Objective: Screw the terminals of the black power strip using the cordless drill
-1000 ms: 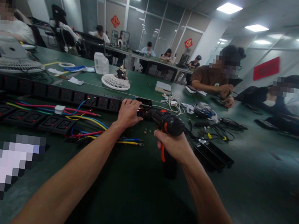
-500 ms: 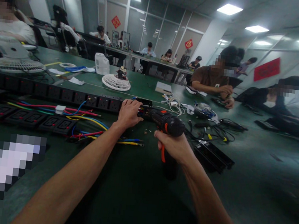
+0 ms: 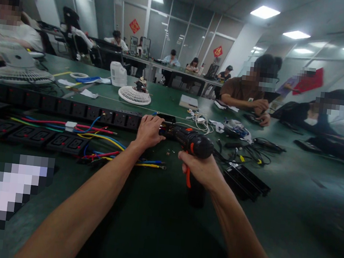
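Note:
A black and orange cordless drill [image 3: 193, 142] is gripped in my right hand [image 3: 197, 165], its nose pointing left at the open end of a long black power strip [image 3: 79, 110]. My left hand [image 3: 150, 131] is wrapped over that end of the strip, just left of the drill's tip. The bit and the spot it meets are too small and dark to make out. In front of the strip lie red, blue and yellow wires [image 3: 117, 143] with metal lugs. A second black socket strip [image 3: 39, 135] rests nearer to me at the left. Tiny loose parts [image 3: 169, 152] lie below my left hand.
Two black housings [image 3: 246, 182] and tangled black cables [image 3: 255, 151] lie to the right. Behind the strip stand a white fan base [image 3: 135, 95], a white jug [image 3: 118, 74] and a pale box [image 3: 189, 102]. Co-workers sit around the green table [image 3: 299, 210].
Both hands and the drill hold almost the same place. The whole view has shifted very slightly. A person in the far right background has moved in front of the red wall sign.

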Demonstrator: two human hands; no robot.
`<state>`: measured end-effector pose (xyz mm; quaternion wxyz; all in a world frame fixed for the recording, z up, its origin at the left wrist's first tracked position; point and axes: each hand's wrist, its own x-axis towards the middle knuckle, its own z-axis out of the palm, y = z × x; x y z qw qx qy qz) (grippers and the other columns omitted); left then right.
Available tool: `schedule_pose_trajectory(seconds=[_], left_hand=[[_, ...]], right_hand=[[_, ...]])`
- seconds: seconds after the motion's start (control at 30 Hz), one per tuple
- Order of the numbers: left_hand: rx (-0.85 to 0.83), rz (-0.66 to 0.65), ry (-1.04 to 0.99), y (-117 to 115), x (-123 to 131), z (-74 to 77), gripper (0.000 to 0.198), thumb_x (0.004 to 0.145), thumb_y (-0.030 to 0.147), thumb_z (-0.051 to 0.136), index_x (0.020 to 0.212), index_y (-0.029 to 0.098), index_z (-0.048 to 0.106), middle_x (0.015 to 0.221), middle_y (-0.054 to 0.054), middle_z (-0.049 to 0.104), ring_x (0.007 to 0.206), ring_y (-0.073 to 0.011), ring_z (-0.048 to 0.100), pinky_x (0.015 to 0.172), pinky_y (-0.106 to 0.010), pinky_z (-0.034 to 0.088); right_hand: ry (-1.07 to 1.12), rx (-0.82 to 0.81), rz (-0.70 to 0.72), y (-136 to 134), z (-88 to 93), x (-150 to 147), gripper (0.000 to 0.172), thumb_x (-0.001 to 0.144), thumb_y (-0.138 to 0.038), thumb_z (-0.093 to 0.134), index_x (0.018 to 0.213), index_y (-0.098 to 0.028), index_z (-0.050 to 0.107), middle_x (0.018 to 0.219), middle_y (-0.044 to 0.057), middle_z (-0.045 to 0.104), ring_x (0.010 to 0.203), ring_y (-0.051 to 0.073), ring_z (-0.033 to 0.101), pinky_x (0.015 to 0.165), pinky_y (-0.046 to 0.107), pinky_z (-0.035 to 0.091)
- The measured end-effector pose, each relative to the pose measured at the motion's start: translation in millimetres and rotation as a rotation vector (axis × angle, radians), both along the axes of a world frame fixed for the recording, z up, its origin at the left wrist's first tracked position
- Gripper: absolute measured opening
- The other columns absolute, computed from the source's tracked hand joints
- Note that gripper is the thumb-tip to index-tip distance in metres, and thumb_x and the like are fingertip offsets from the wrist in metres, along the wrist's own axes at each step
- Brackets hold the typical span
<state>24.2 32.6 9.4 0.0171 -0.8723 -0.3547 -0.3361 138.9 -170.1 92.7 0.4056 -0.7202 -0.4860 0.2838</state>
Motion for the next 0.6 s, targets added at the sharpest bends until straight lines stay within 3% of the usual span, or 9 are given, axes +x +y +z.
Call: schedule_pose_trajectory(seconds=[0.6], left_hand=[[-0.013, -0.002, -0.003, -1.9, 0.0, 2.1, 0.061, 0.078, 0.039, 0.083, 0.133, 0.023, 0.063, 0.130, -0.010, 0.067, 0.124, -0.0346, 0.053, 0.114, -0.050, 0.033]], right_hand=[[-0.018, -0.014, 0.018, -0.2, 0.6, -0.1, 0.023, 0.082, -0.015, 0.062, 0.061, -0.022, 0.055, 0.051, 0.000, 0.058, 0.049, 0.014, 0.053, 0.057, 0.032, 0.045]])
